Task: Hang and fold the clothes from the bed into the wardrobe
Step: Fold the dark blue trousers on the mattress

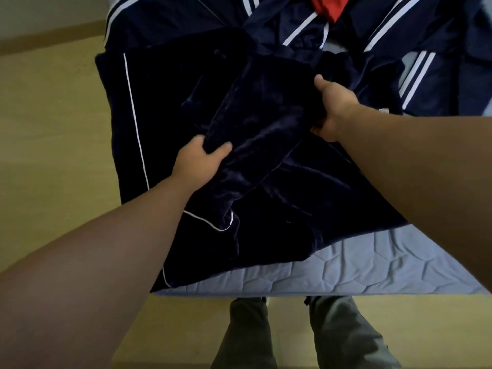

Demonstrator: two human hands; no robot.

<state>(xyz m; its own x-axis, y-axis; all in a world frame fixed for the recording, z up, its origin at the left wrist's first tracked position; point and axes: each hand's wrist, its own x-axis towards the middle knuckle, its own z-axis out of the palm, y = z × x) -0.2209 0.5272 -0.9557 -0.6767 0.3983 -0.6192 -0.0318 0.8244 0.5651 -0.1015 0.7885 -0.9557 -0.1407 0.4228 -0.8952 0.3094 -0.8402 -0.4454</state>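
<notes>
- Head view: your left hand (198, 162) grips the near end of a raised fold (261, 123) of the navy velvet garment (159, 107) — thumb on top, fingers curled into the cloth.
- Your right hand (334, 110) clasps the far right side of the same fold, thumb up, fingers tucked under the fabric.
- The fold runs diagonally across the garment's middle, between both hands.
- The rest of the garment lies spread on the bed (346, 267), with thin white piping down its left side and along the near hem. Its left side reaches the bed's left edge, next to the floor (53, 129).
- Beyond it is a pile of navy striped clothes (399, 30), touching the garment's far edge, with a red item (328, 6) at the top of the frame.
- Near you, the bed's light-blue quilted cover is bare — your legs in grey trousers (247, 334) stand at its near edge.
</notes>
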